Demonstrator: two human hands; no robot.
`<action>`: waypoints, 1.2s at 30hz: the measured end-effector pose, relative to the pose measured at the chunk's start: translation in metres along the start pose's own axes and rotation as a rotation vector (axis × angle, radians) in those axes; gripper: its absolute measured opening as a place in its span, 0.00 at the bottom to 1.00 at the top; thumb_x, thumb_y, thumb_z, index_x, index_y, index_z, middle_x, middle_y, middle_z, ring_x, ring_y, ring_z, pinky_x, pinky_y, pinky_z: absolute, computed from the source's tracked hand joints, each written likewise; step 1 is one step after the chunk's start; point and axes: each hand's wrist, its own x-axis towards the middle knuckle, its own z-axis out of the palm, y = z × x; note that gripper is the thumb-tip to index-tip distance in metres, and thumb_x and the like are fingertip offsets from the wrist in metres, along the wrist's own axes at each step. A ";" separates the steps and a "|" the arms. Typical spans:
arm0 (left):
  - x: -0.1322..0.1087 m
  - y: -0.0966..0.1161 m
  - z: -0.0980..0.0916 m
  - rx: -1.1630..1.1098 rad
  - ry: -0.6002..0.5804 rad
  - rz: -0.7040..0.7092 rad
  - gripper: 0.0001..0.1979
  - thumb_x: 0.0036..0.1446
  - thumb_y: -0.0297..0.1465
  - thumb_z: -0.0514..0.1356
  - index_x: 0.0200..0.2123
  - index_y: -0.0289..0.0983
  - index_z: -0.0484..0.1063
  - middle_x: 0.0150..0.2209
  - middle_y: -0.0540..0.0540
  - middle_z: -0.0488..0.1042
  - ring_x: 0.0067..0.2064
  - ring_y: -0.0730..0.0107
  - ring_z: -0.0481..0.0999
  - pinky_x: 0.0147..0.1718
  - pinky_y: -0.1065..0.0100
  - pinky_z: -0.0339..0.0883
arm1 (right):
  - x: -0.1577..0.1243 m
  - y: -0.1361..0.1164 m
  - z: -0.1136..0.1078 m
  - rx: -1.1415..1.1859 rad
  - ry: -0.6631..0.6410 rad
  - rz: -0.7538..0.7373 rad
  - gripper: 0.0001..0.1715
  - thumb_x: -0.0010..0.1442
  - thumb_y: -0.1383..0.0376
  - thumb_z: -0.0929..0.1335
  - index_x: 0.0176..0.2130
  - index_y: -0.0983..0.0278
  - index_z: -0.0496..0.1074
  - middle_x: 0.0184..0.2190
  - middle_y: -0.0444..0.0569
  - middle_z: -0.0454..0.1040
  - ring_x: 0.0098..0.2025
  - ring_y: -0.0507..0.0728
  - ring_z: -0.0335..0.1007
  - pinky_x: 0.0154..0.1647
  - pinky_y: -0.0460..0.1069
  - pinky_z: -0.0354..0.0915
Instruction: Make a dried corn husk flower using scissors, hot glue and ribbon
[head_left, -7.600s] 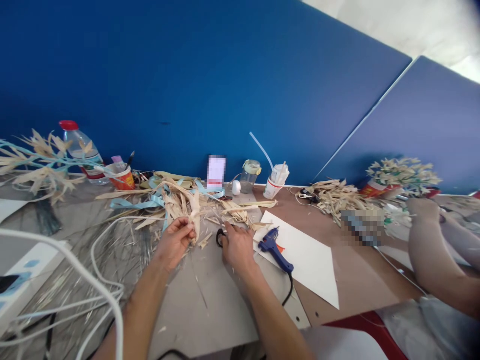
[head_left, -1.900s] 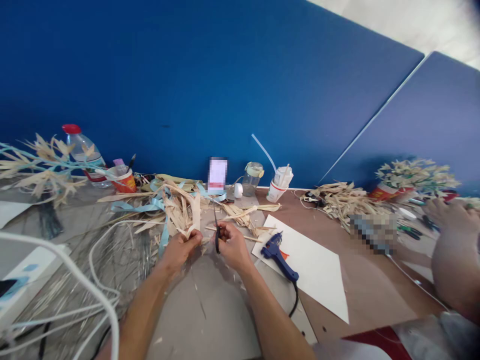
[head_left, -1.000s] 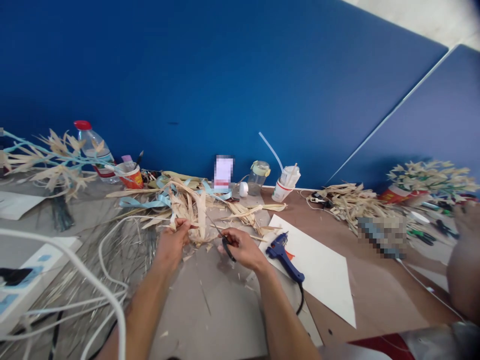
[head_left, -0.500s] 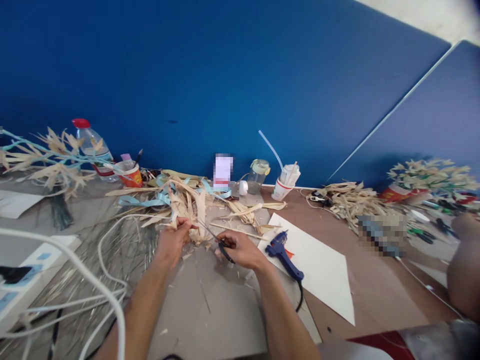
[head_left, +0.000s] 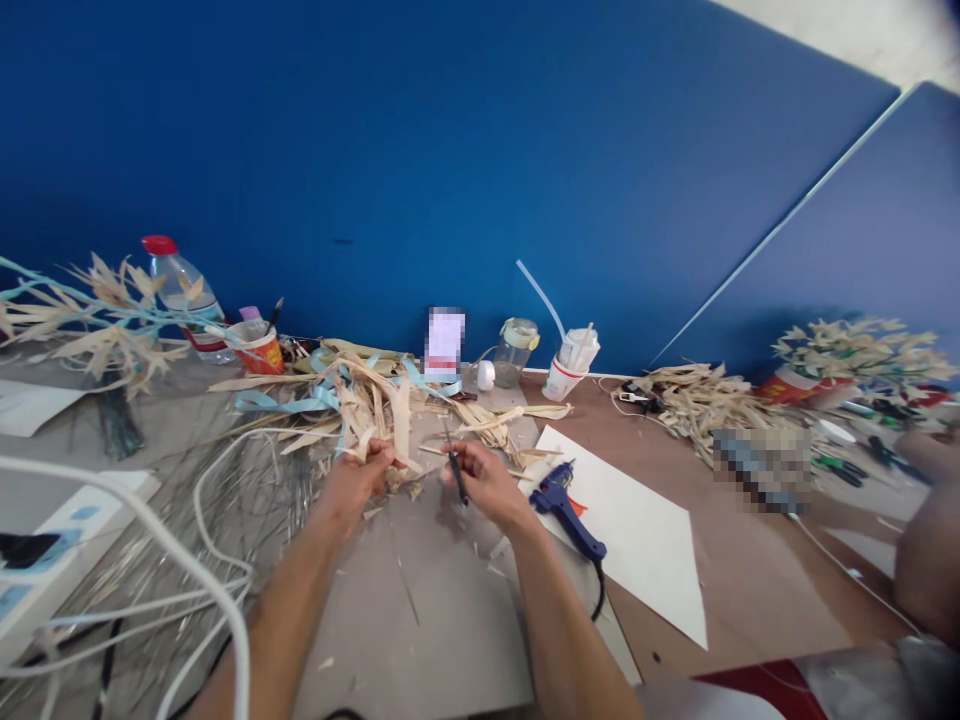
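My left hand (head_left: 358,484) is closed in a pinch on a pale strip of dried corn husk (head_left: 365,442), its curled end showing above the fingers. My right hand (head_left: 486,486) grips a pair of scissors (head_left: 457,478) with black handles, blades pointing up and away from me. A gap separates the scissors from the husk strip. Just beyond my left hand lies a heap of dried husks (head_left: 401,415), with light-blue ribbon (head_left: 296,402) among it. Small husk scraps lie below and between the hands.
A blue glue gun (head_left: 561,500) rests on white board (head_left: 660,560) to the right. Thin wires (head_left: 262,500), white cables (head_left: 232,600) and a power strip (head_left: 112,510) fill the left side. A bottle (head_left: 187,300) and cups (head_left: 566,378) line the back. Another person's arm (head_left: 930,540) is at far right.
The scissors have swung more upright and away from the left hand, as my right hand shifted slightly right. My left hand has moved slightly right, and the husk strip now shows above its fingers.
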 end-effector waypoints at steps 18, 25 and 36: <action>-0.008 -0.017 0.019 -0.179 -0.171 -0.162 0.16 0.43 0.38 0.69 0.33 0.35 0.75 0.15 0.58 0.57 0.16 0.82 0.51 0.17 0.74 0.44 | 0.008 0.017 0.040 0.259 0.321 -0.064 0.23 0.41 0.62 0.72 0.39 0.63 0.67 0.21 0.38 0.68 0.22 0.49 0.61 0.23 0.44 0.58; -0.011 -0.009 0.024 -0.248 -0.125 -0.181 0.16 0.41 0.40 0.70 0.29 0.36 0.71 0.19 0.53 0.66 0.19 0.78 0.62 0.20 0.73 0.53 | 0.008 0.019 0.045 0.273 0.282 -0.085 0.24 0.41 0.60 0.74 0.38 0.61 0.68 0.22 0.39 0.69 0.24 0.50 0.63 0.25 0.45 0.60; -0.007 -0.015 0.015 0.164 -0.226 0.005 0.12 0.46 0.39 0.66 0.26 0.36 0.74 0.17 0.49 0.69 0.20 0.74 0.59 0.21 0.71 0.49 | 0.009 0.009 0.024 0.308 0.257 -0.011 0.23 0.39 0.63 0.74 0.37 0.63 0.68 0.20 0.38 0.70 0.22 0.50 0.64 0.25 0.45 0.61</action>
